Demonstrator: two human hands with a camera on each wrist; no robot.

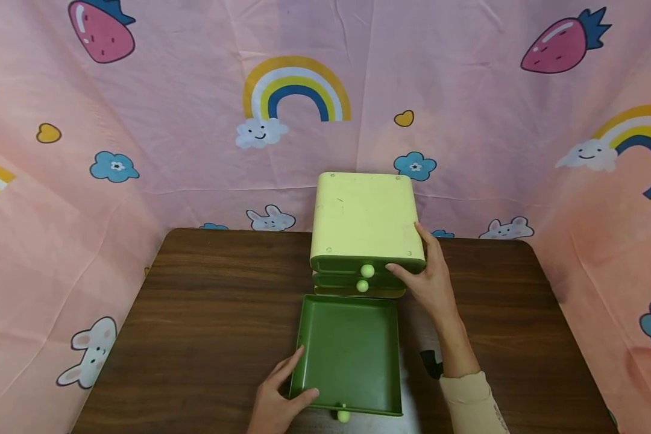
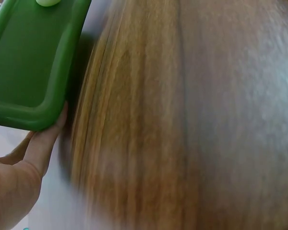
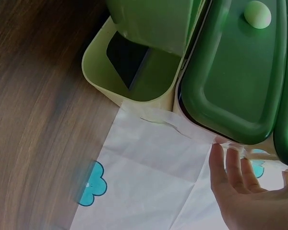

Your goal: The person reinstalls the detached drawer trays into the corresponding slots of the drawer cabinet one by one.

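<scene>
A small desktop cabinet [image 1: 366, 214] with a pale yellow-green shell stands at the back of the table. Its two upper drawers, dark green with round light-green knobs [image 1: 367, 270], are pushed in. In front lies a green drawer [image 1: 349, 355], pulled far out and bare inside. My left hand [image 1: 276, 392] holds that drawer by its front left corner, thumb over the rim and fingers along the outer side. My right hand [image 1: 428, 277] grips the cabinet's front right corner, thumb on the top drawer's front. The right wrist view shows the lowest compartment [image 3: 98, 67] standing open behind the drawer.
The dark wood-grain table [image 1: 211, 325] extends to both sides. A pink patterned cloth [image 1: 195, 90] hangs behind and around it. A small black piece [image 1: 431, 364] shows beside the right forearm.
</scene>
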